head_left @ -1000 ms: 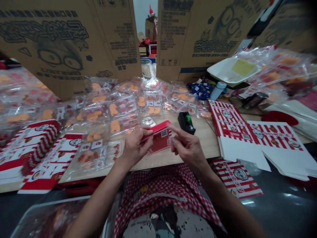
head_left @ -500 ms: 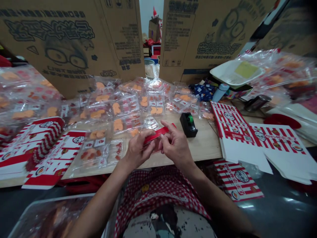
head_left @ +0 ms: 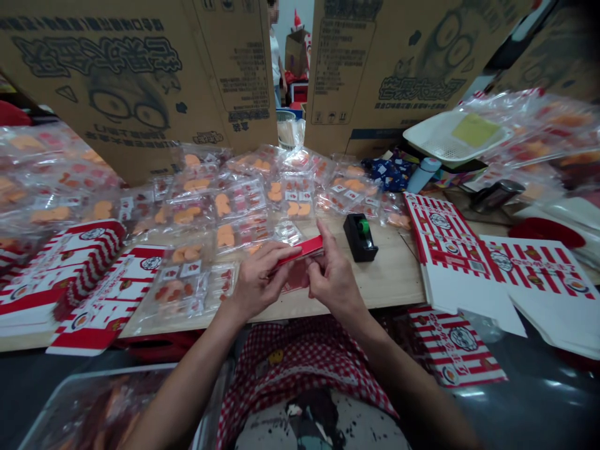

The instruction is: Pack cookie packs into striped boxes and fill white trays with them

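Right hand [head_left: 335, 281] has closed in beside the left hand [head_left: 257, 281] — fingers [head_left: 324, 239] on both pinch a slim glossy red carton [head_left: 302, 248], edge-up above the worktop [head_left: 389, 275]; its print is unreadable.

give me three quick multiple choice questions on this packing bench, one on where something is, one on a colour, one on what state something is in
1. Where is the black box with the green knob?
A. inside the white plastic tray
B. on the wooden table top, right of the right hand
C. on the person's lap

2. What colour is the flat carton held by the left hand and the right hand?
A. blue
B. green
C. red

3. What state is the red-and-white striped carton blank in?
A. lying open and flat
B. taped shut
C. standing full of packets

Answers:
1. B, the box sits on the wood beside the hands.
2. C, its visible edge and face are red.
3. A, its panels and tabs lie spread out unfolded.
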{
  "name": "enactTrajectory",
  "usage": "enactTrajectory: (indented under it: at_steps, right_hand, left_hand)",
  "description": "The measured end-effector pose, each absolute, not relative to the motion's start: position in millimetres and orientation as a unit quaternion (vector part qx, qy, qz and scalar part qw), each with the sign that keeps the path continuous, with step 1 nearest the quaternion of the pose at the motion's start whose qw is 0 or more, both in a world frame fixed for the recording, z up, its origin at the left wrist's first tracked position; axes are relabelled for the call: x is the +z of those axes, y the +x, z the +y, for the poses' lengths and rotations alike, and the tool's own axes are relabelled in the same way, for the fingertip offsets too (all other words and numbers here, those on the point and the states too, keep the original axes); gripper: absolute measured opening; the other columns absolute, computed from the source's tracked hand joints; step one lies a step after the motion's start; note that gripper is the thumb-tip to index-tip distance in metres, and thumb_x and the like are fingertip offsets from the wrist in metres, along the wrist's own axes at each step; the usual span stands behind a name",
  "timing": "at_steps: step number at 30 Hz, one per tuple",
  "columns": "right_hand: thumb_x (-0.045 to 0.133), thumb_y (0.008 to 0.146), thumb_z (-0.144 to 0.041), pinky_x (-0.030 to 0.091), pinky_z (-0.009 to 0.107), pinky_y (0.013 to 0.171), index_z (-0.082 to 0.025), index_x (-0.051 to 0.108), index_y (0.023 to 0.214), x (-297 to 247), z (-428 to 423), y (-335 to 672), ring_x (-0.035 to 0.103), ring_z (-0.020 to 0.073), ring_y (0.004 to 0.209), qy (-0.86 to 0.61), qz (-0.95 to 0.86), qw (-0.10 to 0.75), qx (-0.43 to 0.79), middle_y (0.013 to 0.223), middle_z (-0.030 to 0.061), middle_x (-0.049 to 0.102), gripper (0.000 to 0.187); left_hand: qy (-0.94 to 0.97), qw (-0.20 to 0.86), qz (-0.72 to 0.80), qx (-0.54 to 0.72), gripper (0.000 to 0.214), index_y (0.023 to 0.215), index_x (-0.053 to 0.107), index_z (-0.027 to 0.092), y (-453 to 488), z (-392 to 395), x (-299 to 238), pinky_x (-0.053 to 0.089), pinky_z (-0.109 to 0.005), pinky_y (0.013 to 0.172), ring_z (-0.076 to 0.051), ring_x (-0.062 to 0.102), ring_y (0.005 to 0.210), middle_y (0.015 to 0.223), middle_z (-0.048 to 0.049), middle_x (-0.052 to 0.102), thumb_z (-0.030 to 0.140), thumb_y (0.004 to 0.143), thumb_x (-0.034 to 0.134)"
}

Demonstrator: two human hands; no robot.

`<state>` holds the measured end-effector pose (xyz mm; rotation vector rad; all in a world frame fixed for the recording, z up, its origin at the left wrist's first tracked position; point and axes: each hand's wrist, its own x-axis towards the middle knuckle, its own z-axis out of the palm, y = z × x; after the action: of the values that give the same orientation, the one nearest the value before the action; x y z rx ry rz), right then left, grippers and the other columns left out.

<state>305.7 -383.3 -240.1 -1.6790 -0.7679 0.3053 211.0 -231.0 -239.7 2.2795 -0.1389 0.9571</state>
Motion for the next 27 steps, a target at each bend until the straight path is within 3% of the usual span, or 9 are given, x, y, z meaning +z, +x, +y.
enactTrajectory:
  at_steps: [3,6,8,10,13,16,21,24,27]
  right_hand:
    - [0.05,0.093,-0.021,0.043,0.027,0.046,-0.023,0.029,0.159,-238,-403,321,0.047,0.0139,0.045,-0.695,-0.345,0.618,0.126,0.058,-0.0066,0.055,0.069]
    - [0.047,0.097,-0.028,0.045,0.026,0.048,-0.018,0.048,0.144,-249,-419,361,0.051,0.0133,0.047,-0.729,-0.323,0.596,0.097,0.064,-0.0035,0.06,0.048]
    - [0.039,0.098,-0.026,0.049,0.027,0.052,-0.012,0.054,0.135,-264,-417,395,0.059,0.0155,0.055,-0.81,-0.325,0.481,0.086,0.073,0.0025,0.066,0.042]
    - [0.033,0.095,-0.017,0.054,0.031,0.063,-0.008,0.057,0.132,-281,-401,423,0.068,0.0198,0.07,-0.879,-0.36,0.3,0.091,0.086,0.0101,0.072,0.045]
    - [0.042,0.09,-0.013,0.055,0.039,0.089,-0.009,0.062,0.132,-302,-359,440,0.071,0.0277,0.1,-0.881,-0.429,0.166,0.108,0.11,0.0179,0.073,0.047]
    - [0.059,0.083,-0.013,0.046,0.049,0.106,-0.014,0.054,0.146,-312,-314,432,0.058,0.0369,0.128,-0.842,-0.514,0.104,0.125,0.141,0.022,0.059,0.064]
    - [0.073,0.069,-0.009,0.023,0.059,0.121,-0.021,0.037,0.158,-320,-258,414,0.023,0.042,0.153,-0.767,-0.623,-0.006,0.153,0.168,0.0176,0.025,0.097]
    - [0.072,0.071,-0.008,0.03,0.064,0.115,-0.015,0.028,0.161,-325,-247,411,0.02,0.0485,0.152,-0.766,-0.624,-0.043,0.149,0.168,0.025,0.015,0.101]
    - [0.067,0.074,-0.002,0.035,0.057,0.113,-0.012,0.026,0.162,-325,-252,414,0.026,0.0486,0.15,-0.768,-0.628,-0.046,0.117,0.165,0.0308,0.019,0.097]
  left_hand:
    - [0.829,0.367,0.054,0.419,0.023,0.117,0.071,0.021,198,-219,-243,0.055,-0.03,0.09,-0.019,0.07,0.102,0.112,-0.0076,0.073,0.022,0.096,0.063]
    - [0.786,0.415,0.132,0.44,0.027,0.119,0.067,0.02,169,-206,-259,0.055,-0.03,0.09,-0.02,0.069,0.105,0.114,-0.0082,0.072,0.026,0.093,0.067]
    - [0.824,0.405,0.104,0.382,0.034,0.125,0.063,0.021,145,-201,-278,0.055,-0.034,0.094,-0.022,0.068,0.109,0.114,-0.0092,0.072,0.022,0.092,0.067]
    - [0.885,0.353,0.04,0.301,0.04,0.13,0.061,0.023,122,-199,-301,0.053,-0.039,0.098,-0.023,0.066,0.112,0.113,-0.0093,0.072,0.013,0.092,0.059]
    - [0.946,0.232,-0.035,0.224,0.048,0.124,0.064,0.027,97,-200,-334,0.046,-0.048,0.107,-0.023,0.064,0.115,0.114,-0.0077,0.072,0.002,0.087,0.048]
    - [0.972,0.161,-0.025,0.168,0.051,0.118,0.067,0.025,84,-208,-350,0.039,-0.054,0.113,-0.027,0.059,0.127,0.127,-0.0103,0.067,-0.001,0.079,0.047]
    - [0.985,0.157,-0.011,0.064,0.066,0.147,0.047,0.023,92,-241,-347,0.027,-0.062,0.122,-0.034,0.03,0.153,0.162,-0.0148,0.039,0.015,0.084,0.06]
    - [0.989,0.144,-0.024,-0.002,0.087,0.158,0.032,0.026,104,-253,-352,0.022,-0.067,0.121,-0.04,0.016,0.157,0.17,-0.0137,0.022,0.02,0.08,0.069]
    - [0.991,0.132,-0.019,-0.028,0.085,0.158,0.034,0.027,108,-251,-358,0.024,-0.066,0.121,-0.039,0.018,0.157,0.17,-0.0137,0.023,0.007,0.08,0.062]
